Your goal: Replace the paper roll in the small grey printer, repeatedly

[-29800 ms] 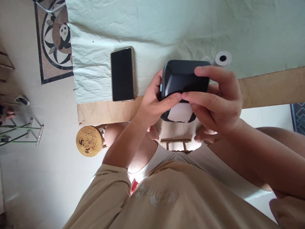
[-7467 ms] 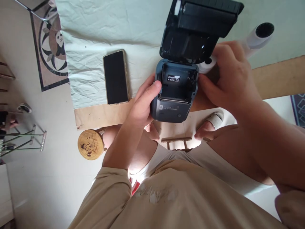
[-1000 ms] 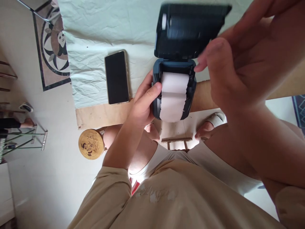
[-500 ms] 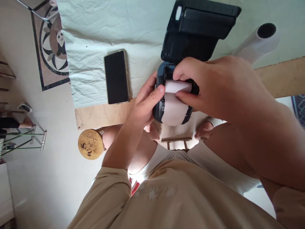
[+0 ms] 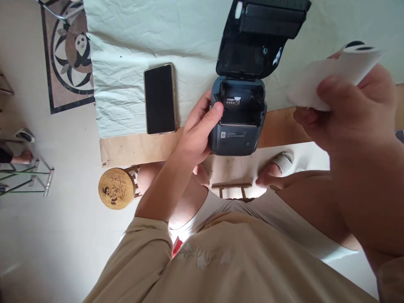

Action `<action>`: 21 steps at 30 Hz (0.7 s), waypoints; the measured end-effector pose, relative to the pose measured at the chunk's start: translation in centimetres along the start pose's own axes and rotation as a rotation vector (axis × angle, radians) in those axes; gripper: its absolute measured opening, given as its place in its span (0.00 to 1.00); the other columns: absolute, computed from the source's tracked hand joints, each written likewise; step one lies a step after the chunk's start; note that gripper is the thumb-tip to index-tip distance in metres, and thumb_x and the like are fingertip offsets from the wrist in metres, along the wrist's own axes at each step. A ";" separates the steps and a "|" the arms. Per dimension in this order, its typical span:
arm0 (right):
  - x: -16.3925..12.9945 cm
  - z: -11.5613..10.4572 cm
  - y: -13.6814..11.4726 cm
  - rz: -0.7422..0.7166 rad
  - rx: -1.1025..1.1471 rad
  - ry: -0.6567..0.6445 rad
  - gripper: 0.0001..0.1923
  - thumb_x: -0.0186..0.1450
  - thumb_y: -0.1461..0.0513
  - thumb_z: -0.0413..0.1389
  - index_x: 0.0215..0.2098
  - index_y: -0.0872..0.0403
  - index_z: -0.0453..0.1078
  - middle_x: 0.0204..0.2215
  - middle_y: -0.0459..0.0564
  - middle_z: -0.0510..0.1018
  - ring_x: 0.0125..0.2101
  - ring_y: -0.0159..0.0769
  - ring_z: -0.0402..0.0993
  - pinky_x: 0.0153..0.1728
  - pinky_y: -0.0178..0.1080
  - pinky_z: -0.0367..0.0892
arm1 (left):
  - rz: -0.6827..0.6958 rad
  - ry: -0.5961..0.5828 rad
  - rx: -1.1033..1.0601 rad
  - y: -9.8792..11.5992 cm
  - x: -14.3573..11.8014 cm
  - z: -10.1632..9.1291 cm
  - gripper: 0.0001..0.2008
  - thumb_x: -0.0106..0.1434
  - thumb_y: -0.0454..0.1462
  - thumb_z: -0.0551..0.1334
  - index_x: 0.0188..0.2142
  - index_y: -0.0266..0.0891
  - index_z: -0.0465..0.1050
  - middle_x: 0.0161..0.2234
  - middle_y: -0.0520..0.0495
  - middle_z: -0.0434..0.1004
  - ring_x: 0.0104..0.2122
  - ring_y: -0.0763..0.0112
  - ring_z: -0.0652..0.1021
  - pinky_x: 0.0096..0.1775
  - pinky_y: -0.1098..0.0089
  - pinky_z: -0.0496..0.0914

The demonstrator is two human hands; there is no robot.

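1. At the near edge of the surface (image 5: 139,147), we hold a small dark printer (image 5: 237,122) with its lid (image 5: 259,40) swung up and back, so the paper bay lies bare.
2. Inside the bay we see a small white label (image 5: 232,101), and a line of pale print with a round mark runs along the front face; both are too small for us to read.
3. Our left hand (image 5: 197,134) cups the printer's left side, thumb hooked over the bay's rim, the fingers clenched around the body, wrist angled up from our lap.
4. Our right hand (image 5: 350,109) is raised to the right of the printer and apart from it, fingers closed on a white paper roll (image 5: 334,73) with its dark core end turned upward.
5. The roll is blurred, and we cannot tell how much loose paper trails from it.
6. A phone (image 5: 160,99) lies face up with a dark screen on the pale green cloth (image 5: 158,38), just left of the printer and clear of our hand.
7. The lid's top edge is cut off by the frame, and our right forearm hides part of the surface's edge.
8. Below the surface, a round wooden stool (image 5: 117,188) with a panda drawing stands on the floor.
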State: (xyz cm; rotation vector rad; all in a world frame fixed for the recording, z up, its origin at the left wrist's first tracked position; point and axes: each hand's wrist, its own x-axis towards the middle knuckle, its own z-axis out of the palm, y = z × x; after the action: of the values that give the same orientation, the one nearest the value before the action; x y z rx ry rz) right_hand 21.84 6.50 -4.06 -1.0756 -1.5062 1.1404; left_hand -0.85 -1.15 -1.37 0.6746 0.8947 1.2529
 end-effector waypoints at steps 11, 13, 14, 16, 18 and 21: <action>-1.2 0.6 -2.5 -0.058 -0.642 0.050 0.31 0.47 0.52 0.69 0.49 0.49 0.73 0.37 0.52 0.77 0.34 0.34 0.72 0.39 0.43 0.70 | -0.006 0.002 0.067 0.4 0.0 0.3 0.10 0.70 0.40 0.55 0.47 0.42 0.71 0.41 0.49 0.80 0.55 0.64 0.79 0.50 0.68 0.78; -1.1 0.7 -2.3 -0.069 -0.680 0.072 0.28 0.51 0.55 0.67 0.50 0.48 0.73 0.37 0.51 0.77 0.32 0.33 0.71 0.39 0.42 0.70 | -0.013 0.005 0.055 0.4 0.0 0.3 0.10 0.70 0.39 0.55 0.46 0.41 0.72 0.41 0.49 0.80 0.58 0.63 0.77 0.53 0.68 0.77; -1.0 0.8 -2.1 -0.118 -0.693 0.068 0.25 0.52 0.58 0.65 0.49 0.49 0.74 0.38 0.52 0.77 0.32 0.32 0.71 0.39 0.41 0.71 | -0.026 0.014 0.043 0.5 0.0 0.4 0.10 0.70 0.39 0.55 0.45 0.41 0.73 0.41 0.49 0.80 0.60 0.63 0.75 0.55 0.67 0.76; -0.9 1.0 -1.6 -0.252 -0.721 0.061 0.22 0.53 0.63 0.61 0.48 0.49 0.74 0.42 0.53 0.76 0.35 0.33 0.73 0.38 0.39 0.71 | -0.046 0.035 0.009 0.5 0.0 0.5 0.09 0.69 0.38 0.56 0.42 0.41 0.75 0.41 0.48 0.81 0.63 0.63 0.72 0.59 0.67 0.73; -0.7 1.3 -1.2 -0.331 -0.762 0.056 0.23 0.53 0.66 0.59 0.48 0.49 0.74 0.44 0.54 0.75 0.37 0.34 0.73 0.38 0.39 0.71 | -0.044 0.040 -0.021 0.6 0.0 0.5 0.09 0.69 0.37 0.56 0.42 0.41 0.75 0.41 0.48 0.81 0.65 0.62 0.69 0.61 0.65 0.72; -0.8 1.1 -1.5 -0.268 -0.808 -0.013 0.30 0.52 0.66 0.60 0.54 0.49 0.70 0.45 0.55 0.75 0.42 0.40 0.74 0.45 0.45 0.72 | -0.046 0.056 -0.047 0.5 0.0 0.5 0.09 0.67 0.38 0.59 0.44 0.41 0.75 0.44 0.47 0.81 0.66 0.59 0.67 0.63 0.63 0.70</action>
State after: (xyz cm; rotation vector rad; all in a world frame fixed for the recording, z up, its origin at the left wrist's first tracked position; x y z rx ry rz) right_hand 20.75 5.32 -2.90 -1.3181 -2.1157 0.3302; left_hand -0.67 -0.98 -0.68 0.5815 0.9195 1.2534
